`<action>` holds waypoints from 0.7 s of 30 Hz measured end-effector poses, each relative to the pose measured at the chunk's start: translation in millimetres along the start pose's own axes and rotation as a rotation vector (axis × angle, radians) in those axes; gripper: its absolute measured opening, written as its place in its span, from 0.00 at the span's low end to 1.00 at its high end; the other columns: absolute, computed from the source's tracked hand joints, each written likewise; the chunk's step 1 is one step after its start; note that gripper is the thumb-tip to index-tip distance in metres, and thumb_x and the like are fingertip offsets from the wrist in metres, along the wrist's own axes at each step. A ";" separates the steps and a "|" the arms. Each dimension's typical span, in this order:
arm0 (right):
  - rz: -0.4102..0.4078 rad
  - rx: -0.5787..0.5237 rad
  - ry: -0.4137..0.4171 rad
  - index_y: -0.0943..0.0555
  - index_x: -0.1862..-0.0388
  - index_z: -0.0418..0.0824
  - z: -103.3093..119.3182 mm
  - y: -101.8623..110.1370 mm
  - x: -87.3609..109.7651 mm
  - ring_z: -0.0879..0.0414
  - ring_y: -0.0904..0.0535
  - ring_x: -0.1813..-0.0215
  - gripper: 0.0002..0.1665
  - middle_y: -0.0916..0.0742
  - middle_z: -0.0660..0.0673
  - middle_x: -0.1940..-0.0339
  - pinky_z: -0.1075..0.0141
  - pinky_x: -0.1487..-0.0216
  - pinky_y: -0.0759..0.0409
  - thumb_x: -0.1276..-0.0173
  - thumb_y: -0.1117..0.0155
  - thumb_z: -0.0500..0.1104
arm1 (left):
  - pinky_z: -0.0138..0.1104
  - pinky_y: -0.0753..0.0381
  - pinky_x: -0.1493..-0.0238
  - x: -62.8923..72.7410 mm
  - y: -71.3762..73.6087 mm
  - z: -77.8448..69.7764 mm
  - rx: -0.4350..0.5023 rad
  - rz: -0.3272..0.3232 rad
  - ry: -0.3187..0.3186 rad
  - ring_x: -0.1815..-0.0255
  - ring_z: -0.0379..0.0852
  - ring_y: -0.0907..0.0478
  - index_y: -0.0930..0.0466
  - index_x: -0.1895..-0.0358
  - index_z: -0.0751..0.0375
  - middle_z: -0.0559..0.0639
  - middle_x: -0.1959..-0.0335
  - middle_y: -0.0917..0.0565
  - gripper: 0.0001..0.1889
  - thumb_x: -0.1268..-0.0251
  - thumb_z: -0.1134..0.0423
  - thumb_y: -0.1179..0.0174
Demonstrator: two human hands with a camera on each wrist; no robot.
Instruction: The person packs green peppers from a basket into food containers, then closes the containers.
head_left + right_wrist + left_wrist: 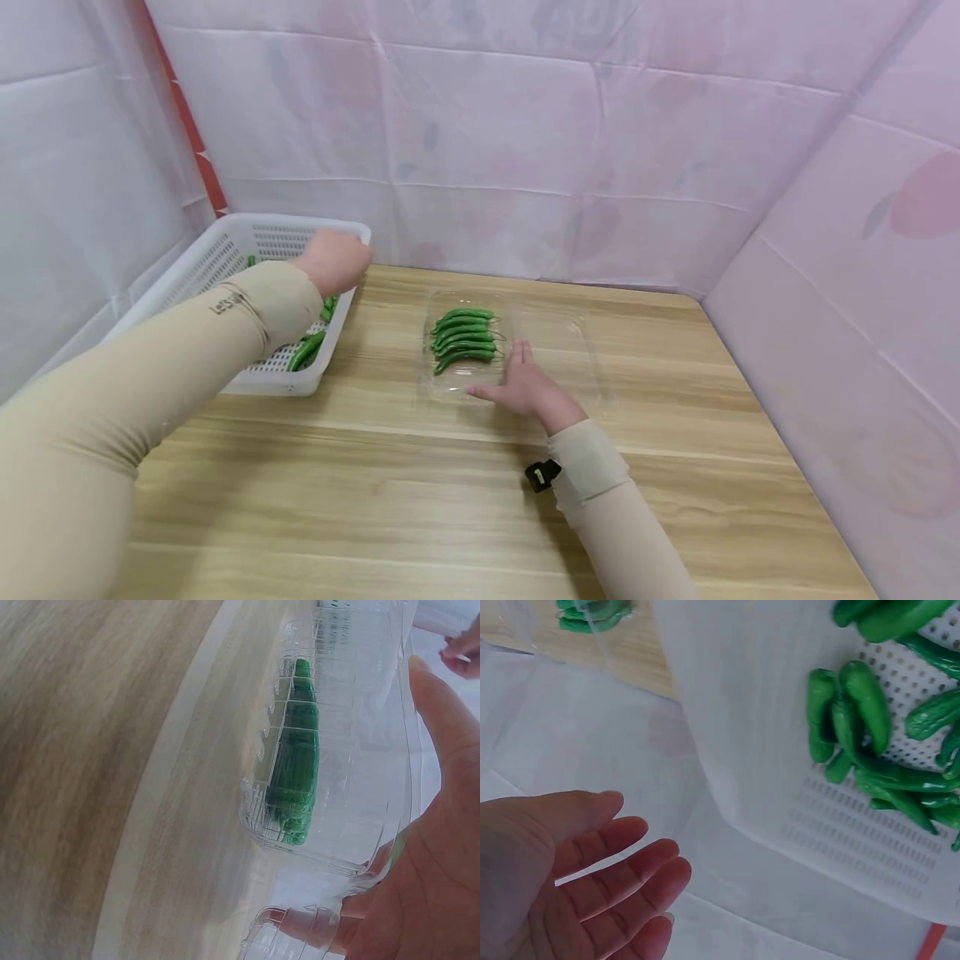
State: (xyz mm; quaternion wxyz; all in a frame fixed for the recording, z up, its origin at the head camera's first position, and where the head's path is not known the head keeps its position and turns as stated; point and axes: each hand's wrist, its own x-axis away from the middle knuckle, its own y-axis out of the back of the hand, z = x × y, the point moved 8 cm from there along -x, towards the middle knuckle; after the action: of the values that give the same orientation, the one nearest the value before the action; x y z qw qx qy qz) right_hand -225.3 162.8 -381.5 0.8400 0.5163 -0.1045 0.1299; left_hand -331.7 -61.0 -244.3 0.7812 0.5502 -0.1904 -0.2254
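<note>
My left hand [337, 260] hovers over the right rim of a white plastic basket [296, 382]. Its fingers bend loosely with nothing between them, as the left wrist view shows of the same hand [607, 877]. Green chili peppers [866, 712] lie in the basket. A clear plastic clamshell box [450, 389] sits on the table with its lid [573, 358] laid out to the right. Several green peppers [465, 333] lie side by side inside, stems to the right. My right hand [528, 387] rests on the box's near right corner, thumb and fingers extended along its edges [409, 750].
The wooden table [375, 500] meets a pale printed sheet [480, 150] hung behind it and on both sides. A red strip [183, 117] runs down the back left corner. A black device [542, 475] sits at my right wrist.
</note>
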 end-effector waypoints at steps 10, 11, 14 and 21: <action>-0.005 -0.003 0.007 0.67 0.30 0.25 -6.5 5.5 5.9 0.36 0.60 0.28 0.71 0.61 0.27 0.29 0.51 0.31 0.52 0.45 0.42 0.71 | 0.42 0.20 0.74 1.7 -26.6 18.3 0.059 0.104 0.020 0.74 0.49 0.24 0.23 0.70 0.65 0.55 0.77 0.23 0.07 0.37 0.73 0.50; -0.004 -0.002 0.008 0.67 0.30 0.24 -7.4 5.8 6.7 0.36 0.60 0.28 0.71 0.61 0.27 0.29 0.51 0.31 0.52 0.45 0.42 0.71 | 0.41 0.20 0.74 1.7 -30.1 18.4 0.066 0.110 0.007 0.74 0.49 0.24 0.23 0.70 0.64 0.55 0.77 0.23 0.07 0.38 0.73 0.50; -0.001 0.000 -0.002 0.68 0.30 0.25 -11.2 6.3 8.3 0.36 0.61 0.28 0.72 0.61 0.27 0.29 0.51 0.31 0.53 0.45 0.42 0.72 | 0.41 0.21 0.73 -0.1 -43.1 20.0 0.096 0.117 -0.030 0.75 0.48 0.26 0.22 0.70 0.62 0.53 0.77 0.23 0.06 0.40 0.74 0.47; -0.006 -0.002 -0.003 0.68 0.30 0.25 -14.5 7.0 11.1 0.36 0.61 0.28 0.71 0.61 0.27 0.29 0.50 0.31 0.53 0.45 0.41 0.71 | 0.43 0.20 0.63 -6.6 -71.9 27.8 0.027 0.092 -0.098 0.65 0.50 0.23 0.19 0.64 0.61 0.53 0.69 0.20 0.09 0.45 0.76 0.42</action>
State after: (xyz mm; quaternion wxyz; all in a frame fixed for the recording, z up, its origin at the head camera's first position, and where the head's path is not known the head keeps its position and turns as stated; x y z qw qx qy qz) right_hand -216.5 180.1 -378.6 0.8408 0.5159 -0.1043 0.1265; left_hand -362.5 -100.0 -303.7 0.7728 0.5399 -0.2565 -0.2134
